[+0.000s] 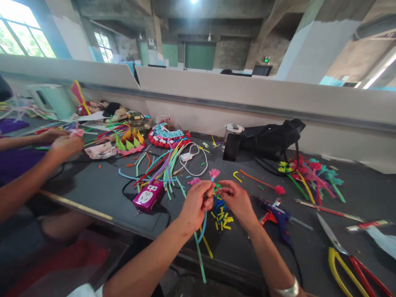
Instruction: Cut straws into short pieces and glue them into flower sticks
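My left hand (196,205) is closed around a thin stem with a pink pipe-cleaner flower (214,173) at its top; long blue, green and yellow stems (200,247) hang down from that fist past the table edge. My right hand (237,199) is pinched close beside it on a small green piece (218,189) just right of the flower stem. Below both hands lies a heap of short yellow, blue and green cut bits (222,218) on the dark table (102,192).
A blue glue gun (280,218) lies right of my hands; scissors with yellow and red handles (349,262) are further right. A pink power strip (148,196), a bundle of coloured stems (163,167), finished flowers (309,173) and a black bag (272,138) sit around. Another person's hands (63,142) work at left.
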`<control>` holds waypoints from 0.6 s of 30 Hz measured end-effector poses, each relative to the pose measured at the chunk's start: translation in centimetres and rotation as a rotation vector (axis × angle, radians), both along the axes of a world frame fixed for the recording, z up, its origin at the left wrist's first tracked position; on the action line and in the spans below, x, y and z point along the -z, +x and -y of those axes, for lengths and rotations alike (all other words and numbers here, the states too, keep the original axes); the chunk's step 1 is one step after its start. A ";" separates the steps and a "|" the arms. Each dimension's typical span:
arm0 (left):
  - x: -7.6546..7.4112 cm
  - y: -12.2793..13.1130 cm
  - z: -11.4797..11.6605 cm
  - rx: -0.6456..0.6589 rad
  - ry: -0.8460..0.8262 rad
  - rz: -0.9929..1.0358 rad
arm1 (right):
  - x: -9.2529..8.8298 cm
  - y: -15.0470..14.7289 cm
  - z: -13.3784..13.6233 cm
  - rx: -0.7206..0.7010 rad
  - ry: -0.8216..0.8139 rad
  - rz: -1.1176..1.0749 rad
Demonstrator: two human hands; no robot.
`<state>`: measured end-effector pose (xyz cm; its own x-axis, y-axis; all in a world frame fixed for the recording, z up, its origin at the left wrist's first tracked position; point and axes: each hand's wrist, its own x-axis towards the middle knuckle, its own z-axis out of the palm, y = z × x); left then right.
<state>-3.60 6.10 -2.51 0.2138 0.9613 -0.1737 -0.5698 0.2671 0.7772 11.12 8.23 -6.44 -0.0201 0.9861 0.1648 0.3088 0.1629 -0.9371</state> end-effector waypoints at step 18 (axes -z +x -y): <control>0.3 1.9 0.5 0.070 -0.016 -0.050 | -2.4 2.6 3.9 -0.097 -0.298 -0.471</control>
